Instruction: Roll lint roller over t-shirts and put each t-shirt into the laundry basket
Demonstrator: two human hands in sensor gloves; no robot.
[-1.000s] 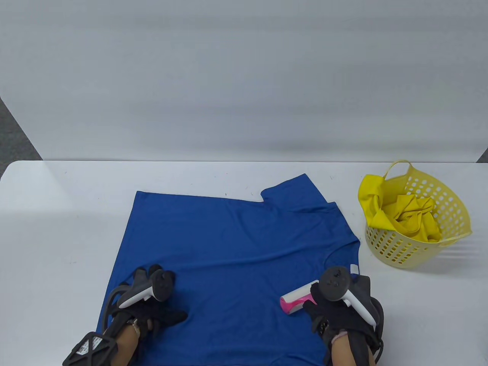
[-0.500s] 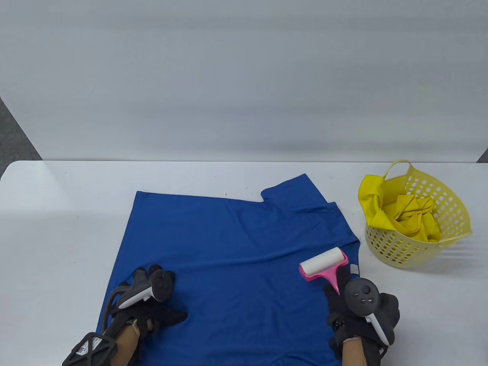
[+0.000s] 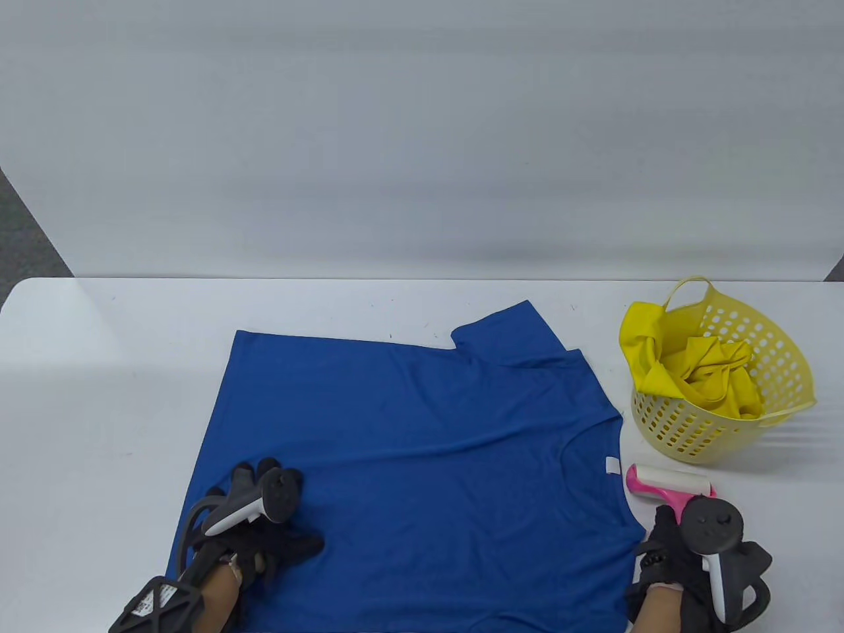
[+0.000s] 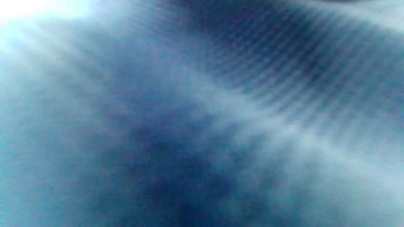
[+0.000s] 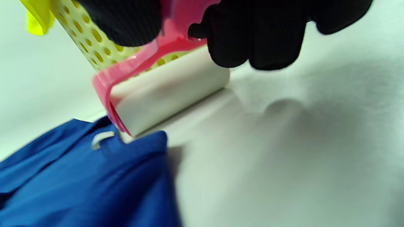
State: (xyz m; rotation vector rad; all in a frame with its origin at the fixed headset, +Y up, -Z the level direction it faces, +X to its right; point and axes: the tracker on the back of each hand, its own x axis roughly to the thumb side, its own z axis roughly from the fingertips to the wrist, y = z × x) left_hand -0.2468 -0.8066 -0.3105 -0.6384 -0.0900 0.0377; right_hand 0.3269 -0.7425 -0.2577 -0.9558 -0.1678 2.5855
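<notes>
A blue t-shirt (image 3: 409, 435) lies spread flat on the white table (image 3: 99, 395). My left hand (image 3: 277, 537) rests on its lower left part, fingers mostly hidden under the tracker; the left wrist view shows only blurred blue fabric (image 4: 202, 126). My right hand (image 3: 666, 534) grips the pink handle of the lint roller (image 3: 669, 484), whose white roll lies on the bare table just right of the shirt's collar. Close up, gloved fingers (image 5: 262, 37) curl round the handle and the roll (image 5: 167, 91) touches the table beside the shirt's edge (image 5: 79, 183).
A yellow perforated laundry basket (image 3: 784, 369) stands at the right, just behind the roller, with a yellow t-shirt (image 3: 712, 376) inside and draped over its rim. In the right wrist view the basket wall (image 5: 91, 34) rises right behind the roller.
My right hand carried the roller from the shirt's lower right, up past the collar, then off the shirt onto the table below the basket. The left hand stayed put.
</notes>
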